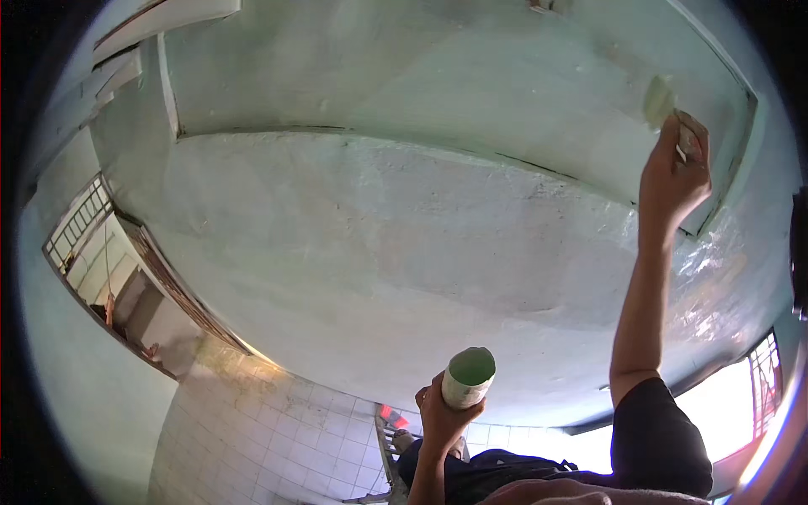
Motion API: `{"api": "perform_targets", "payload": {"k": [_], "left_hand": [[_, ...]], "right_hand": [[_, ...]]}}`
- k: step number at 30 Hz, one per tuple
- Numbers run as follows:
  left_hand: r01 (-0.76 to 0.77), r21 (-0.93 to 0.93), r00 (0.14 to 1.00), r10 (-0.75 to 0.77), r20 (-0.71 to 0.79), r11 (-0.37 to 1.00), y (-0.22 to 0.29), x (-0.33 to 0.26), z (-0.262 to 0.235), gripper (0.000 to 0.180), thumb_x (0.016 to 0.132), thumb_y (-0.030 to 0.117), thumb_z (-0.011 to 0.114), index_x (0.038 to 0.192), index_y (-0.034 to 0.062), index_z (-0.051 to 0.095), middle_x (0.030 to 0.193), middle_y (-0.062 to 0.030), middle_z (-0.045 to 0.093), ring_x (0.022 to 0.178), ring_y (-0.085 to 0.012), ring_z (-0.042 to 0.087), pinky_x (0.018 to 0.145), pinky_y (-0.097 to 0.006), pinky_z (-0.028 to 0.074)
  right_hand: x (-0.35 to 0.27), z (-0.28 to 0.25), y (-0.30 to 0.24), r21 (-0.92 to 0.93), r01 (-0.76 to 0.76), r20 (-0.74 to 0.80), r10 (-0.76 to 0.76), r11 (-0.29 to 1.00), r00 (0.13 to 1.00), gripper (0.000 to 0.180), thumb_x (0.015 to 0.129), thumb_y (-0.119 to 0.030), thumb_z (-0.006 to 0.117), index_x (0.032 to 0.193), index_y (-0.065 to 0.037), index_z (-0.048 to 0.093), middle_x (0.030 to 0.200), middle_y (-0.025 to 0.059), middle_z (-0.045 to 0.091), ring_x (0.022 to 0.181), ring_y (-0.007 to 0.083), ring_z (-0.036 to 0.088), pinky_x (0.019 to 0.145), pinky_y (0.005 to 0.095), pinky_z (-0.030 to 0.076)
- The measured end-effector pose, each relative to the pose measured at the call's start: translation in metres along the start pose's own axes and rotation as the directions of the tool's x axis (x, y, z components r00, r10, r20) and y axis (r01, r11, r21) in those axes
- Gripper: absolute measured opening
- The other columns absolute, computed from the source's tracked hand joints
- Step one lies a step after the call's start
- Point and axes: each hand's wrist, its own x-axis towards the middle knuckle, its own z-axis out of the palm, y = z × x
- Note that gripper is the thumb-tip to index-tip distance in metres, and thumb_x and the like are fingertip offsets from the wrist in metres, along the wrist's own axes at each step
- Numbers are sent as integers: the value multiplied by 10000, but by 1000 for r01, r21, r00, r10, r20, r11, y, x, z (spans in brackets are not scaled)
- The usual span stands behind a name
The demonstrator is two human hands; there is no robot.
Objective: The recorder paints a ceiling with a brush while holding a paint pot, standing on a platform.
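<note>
Cup, green inside: likely light, stiffish; hold mid-wall | left grip wraps it | right grip curled, contents unclear

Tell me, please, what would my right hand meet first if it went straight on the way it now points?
Your right hand would most likely meet the green painted surface first; the single view leaves depth, and any gap, unclear.

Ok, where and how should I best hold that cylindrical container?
Take the cylindrical container around its lower wall, probably from the left side: its body is round and its open mouth faces up. The left grip wraps it there.
</note>
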Motion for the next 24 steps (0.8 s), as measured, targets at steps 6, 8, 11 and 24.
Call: {"api": "perform_targets", "payload": {"k": [6,8,11,24], "left_hand": [[10,54,999,-12,50,999,-4,-2,5,802,626,325,963,1295,77,598,1171,-115,696,1117,-341,607,1006,-494,462],[-17,49,997,14,75,999,2,2,6,815,620,325,972,1295,71,592,1184,-123,686,1128,-352,597,985,-504,488],[-22,86,998,16,65,996,17,0,12,785,626,322,977,1271,68,607,1165,-129,699,1113,-338,617,975,-492,502],[-117,89,985,105,135,989,45,20,5,722,637,295,974,1212,45,615,1109,-131,715,1038,-336,676,966,-464,510]], "right_hand": [[-44,94,-40,-387,368,51,-379,845,924,81,843,-85,716,829,-146,666,861,78,637,768,254,672,624,411,573],[-55,115,-65,-291,360,124,-338,886,933,98,819,-105,753,822,-147,665,821,102,594,777,253,680,611,388,577],[-59,110,-86,123,282,220,-303,952,927,111,840,14,667,876,-89,646,813,135,599,686,317,654,597,408,559],[-53,-80,38,168,-347,-1,352,923,936,169,984,-54,695,1118,43,724,1033,97,747,954,155,734,782,282,622]]}}
